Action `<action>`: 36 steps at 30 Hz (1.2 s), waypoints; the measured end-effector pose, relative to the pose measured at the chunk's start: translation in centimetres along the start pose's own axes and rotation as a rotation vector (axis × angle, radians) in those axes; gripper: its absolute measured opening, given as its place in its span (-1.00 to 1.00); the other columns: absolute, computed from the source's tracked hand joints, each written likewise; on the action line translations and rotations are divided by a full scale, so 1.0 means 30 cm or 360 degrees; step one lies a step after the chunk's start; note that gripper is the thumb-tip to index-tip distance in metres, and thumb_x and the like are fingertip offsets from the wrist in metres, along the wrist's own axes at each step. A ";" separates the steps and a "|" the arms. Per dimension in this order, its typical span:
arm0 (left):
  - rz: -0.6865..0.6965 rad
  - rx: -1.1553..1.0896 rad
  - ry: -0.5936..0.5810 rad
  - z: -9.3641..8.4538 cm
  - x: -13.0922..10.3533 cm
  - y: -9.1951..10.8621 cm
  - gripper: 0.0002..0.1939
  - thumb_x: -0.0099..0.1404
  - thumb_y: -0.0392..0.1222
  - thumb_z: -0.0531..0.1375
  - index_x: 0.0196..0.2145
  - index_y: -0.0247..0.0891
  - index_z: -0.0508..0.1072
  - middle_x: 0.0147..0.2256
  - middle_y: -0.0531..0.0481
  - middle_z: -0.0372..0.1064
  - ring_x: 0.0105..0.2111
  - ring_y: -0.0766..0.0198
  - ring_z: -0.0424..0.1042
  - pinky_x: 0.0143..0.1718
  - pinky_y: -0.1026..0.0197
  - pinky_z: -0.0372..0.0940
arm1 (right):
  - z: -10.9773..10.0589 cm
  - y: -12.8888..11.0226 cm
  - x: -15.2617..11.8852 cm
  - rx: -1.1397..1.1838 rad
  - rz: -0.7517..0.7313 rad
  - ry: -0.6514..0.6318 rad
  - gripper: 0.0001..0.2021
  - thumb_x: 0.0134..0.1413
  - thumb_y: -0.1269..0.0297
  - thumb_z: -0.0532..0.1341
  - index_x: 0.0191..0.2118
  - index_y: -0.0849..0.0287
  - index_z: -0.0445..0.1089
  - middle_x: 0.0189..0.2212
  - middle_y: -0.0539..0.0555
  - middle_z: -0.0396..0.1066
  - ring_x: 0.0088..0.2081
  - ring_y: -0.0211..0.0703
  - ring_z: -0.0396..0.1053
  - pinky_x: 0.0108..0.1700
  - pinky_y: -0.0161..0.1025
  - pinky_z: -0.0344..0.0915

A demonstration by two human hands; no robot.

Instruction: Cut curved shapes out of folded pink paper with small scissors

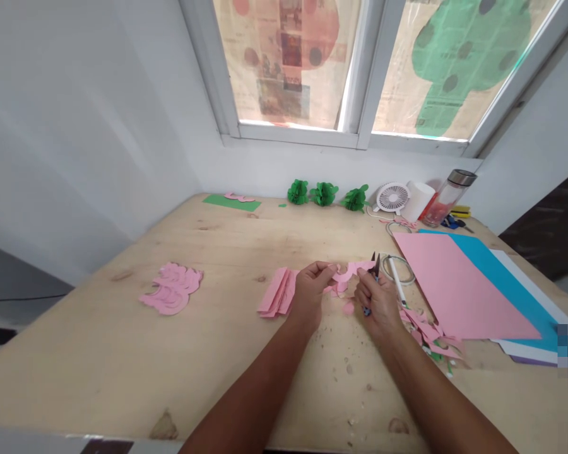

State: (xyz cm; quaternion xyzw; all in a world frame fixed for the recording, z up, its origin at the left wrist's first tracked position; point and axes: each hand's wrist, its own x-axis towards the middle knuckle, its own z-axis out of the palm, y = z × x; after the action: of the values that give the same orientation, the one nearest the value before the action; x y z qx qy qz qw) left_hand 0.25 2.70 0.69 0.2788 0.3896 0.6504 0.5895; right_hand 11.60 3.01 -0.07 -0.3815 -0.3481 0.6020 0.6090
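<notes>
My left hand (312, 287) pinches one end of a curved strip of pink paper (346, 275) near the middle of the table. In my right hand (377, 296) are small scissors (377, 267), blades pointing up and away; its fingertips also meet the strip's right part. Folded pink paper (275, 294) lies just left of my left hand, partly behind it. Small pink pieces (349, 308) rest below the strip between the hands. Farther left sits a pile of scalloped pink cutouts (173, 287).
Pink sheets (464, 284) and blue sheets (506, 277) lie at right, beside paper scraps (430, 334) and a white pen (397, 284). Green paper shapes (324, 193), a small fan (392, 198) and a bottle (449, 198) stand along the back.
</notes>
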 end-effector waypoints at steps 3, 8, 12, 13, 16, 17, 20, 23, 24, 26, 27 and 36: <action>0.0001 -0.0016 0.0035 0.001 -0.001 0.002 -0.80 -0.09 -0.16 0.30 -0.59 -0.33 0.37 -0.54 0.01 0.36 -0.52 0.37 0.31 -0.41 0.29 0.22 | -0.002 0.007 0.002 -0.0021 -0.0008 -0.0010 -0.69 -0.13 0.26 0.29 -0.55 0.14 0.08 -0.77 -0.25 -0.13 -0.76 -0.48 -0.24 -0.74 -0.43 -0.28; 0.0017 -0.0049 0.0075 -0.004 0.003 -0.004 -0.78 -0.07 -0.12 0.27 -0.59 -0.32 0.34 -0.57 0.04 0.34 -0.57 0.40 0.29 -0.50 0.33 0.18 | -0.003 0.013 0.000 -0.0051 0.0002 -0.0059 -0.71 -0.14 0.26 0.28 -0.55 0.15 0.09 -0.78 -0.25 -0.11 -0.76 -0.48 -0.22 -0.74 -0.43 -0.26; 0.0073 0.0028 0.0105 -0.011 0.010 -0.013 -0.78 -0.05 -0.11 0.27 -0.52 -0.34 0.40 -0.58 0.04 0.33 -0.58 0.42 0.27 -0.52 0.34 0.18 | -0.001 0.015 -0.003 -0.0051 -0.0019 -0.0053 -0.70 -0.17 0.25 0.30 -0.57 0.16 0.10 -0.78 -0.24 -0.10 -0.76 -0.48 -0.22 -0.73 -0.43 -0.27; 0.0086 0.0044 0.0115 -0.011 0.012 -0.014 -0.77 -0.05 -0.10 0.27 -0.50 -0.34 0.42 -0.59 0.05 0.32 -0.58 0.41 0.28 -0.51 0.34 0.19 | 0.001 0.016 -0.003 -0.0051 -0.0020 -0.0055 -0.70 -0.18 0.25 0.30 -0.57 0.16 0.10 -0.78 -0.24 -0.10 -0.75 -0.48 -0.21 -0.72 -0.43 -0.27; 0.0109 0.0079 0.0101 -0.010 0.012 -0.015 -0.72 -0.05 -0.06 0.27 -0.43 -0.34 0.45 -0.57 0.05 0.32 -0.54 0.38 0.31 -0.49 0.32 0.22 | 0.003 0.017 -0.003 -0.0064 -0.0033 -0.0068 -0.69 -0.20 0.23 0.31 -0.57 0.16 0.10 -0.78 -0.24 -0.11 -0.75 -0.47 -0.21 -0.70 -0.42 -0.27; 0.0106 0.0090 0.0076 -0.009 0.011 -0.016 -0.71 -0.06 -0.06 0.28 -0.41 -0.33 0.45 -0.55 0.04 0.33 -0.54 0.38 0.31 -0.49 0.31 0.23 | 0.004 0.018 -0.002 -0.0069 -0.0039 -0.0070 -0.69 -0.20 0.23 0.31 -0.57 0.16 0.10 -0.78 -0.24 -0.11 -0.75 -0.47 -0.21 -0.70 -0.42 -0.28; 0.0049 0.0095 -0.0032 -0.002 0.005 -0.023 -0.67 -0.09 -0.08 0.31 -0.38 -0.33 0.43 -0.54 0.05 0.33 -0.57 0.38 0.31 -0.51 0.29 0.23 | 0.006 0.022 0.001 -0.0065 -0.0060 -0.0055 -0.70 -0.22 0.22 0.31 -0.55 0.16 0.12 -0.77 -0.25 -0.11 -0.75 -0.46 -0.22 -0.70 -0.41 -0.29; -0.0033 0.0075 -0.0138 0.004 0.000 -0.035 -0.69 -0.12 -0.11 0.32 -0.42 -0.34 0.41 -0.59 0.05 0.32 -0.61 0.38 0.29 -0.55 0.29 0.19 | 0.007 0.030 0.002 -0.0051 -0.0063 -0.0040 -0.73 -0.23 0.21 0.31 -0.52 0.17 0.18 -0.77 -0.25 -0.11 -0.75 -0.46 -0.22 -0.71 -0.41 -0.29; -0.0050 0.0076 -0.0163 0.005 -0.001 -0.038 -0.70 -0.13 -0.12 0.33 -0.45 -0.34 0.40 -0.61 0.05 0.31 -0.62 0.38 0.28 -0.56 0.30 0.18 | 0.008 0.033 0.002 -0.0049 -0.0058 -0.0046 -0.74 -0.23 0.20 0.32 -0.52 0.18 0.21 -0.78 -0.25 -0.10 -0.75 -0.46 -0.22 -0.71 -0.41 -0.28; -0.0068 0.0086 -0.0186 0.006 -0.004 -0.040 -0.74 -0.12 -0.14 0.32 -0.50 -0.34 0.38 -0.63 0.05 0.30 -0.64 0.40 0.25 -0.57 0.30 0.15 | 0.007 0.041 0.002 -0.0051 -0.0036 -0.0073 -0.75 -0.23 0.19 0.32 -0.50 0.19 0.25 -0.79 -0.25 -0.08 -0.76 -0.47 -0.21 -0.72 -0.41 -0.26; -0.0069 0.0092 -0.0181 0.004 -0.005 -0.039 -0.75 -0.12 -0.15 0.32 -0.52 -0.34 0.37 -0.64 0.05 0.29 -0.64 0.41 0.23 -0.58 0.31 0.14 | 0.006 0.045 0.002 -0.0052 -0.0023 -0.0085 -0.75 -0.23 0.19 0.32 -0.49 0.20 0.26 -0.79 -0.25 -0.07 -0.76 -0.47 -0.20 -0.72 -0.42 -0.26; -0.0059 0.0111 -0.0122 -0.016 -0.004 -0.010 -0.78 -0.11 -0.17 0.31 -0.59 -0.34 0.35 -0.66 0.08 0.24 -0.63 0.43 0.20 -0.56 0.33 0.10 | 0.006 0.069 0.006 0.0031 0.0069 -0.0126 -0.75 -0.25 0.22 0.32 -0.51 0.20 0.23 -0.81 -0.26 -0.06 -0.78 -0.49 -0.19 -0.73 -0.45 -0.25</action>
State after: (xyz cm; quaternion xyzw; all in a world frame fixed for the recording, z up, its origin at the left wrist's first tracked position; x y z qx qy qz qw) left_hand 0.03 2.50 0.18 0.3166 0.3942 0.6141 0.6060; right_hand 10.50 3.17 -1.82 -0.3589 -0.3579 0.6330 0.5852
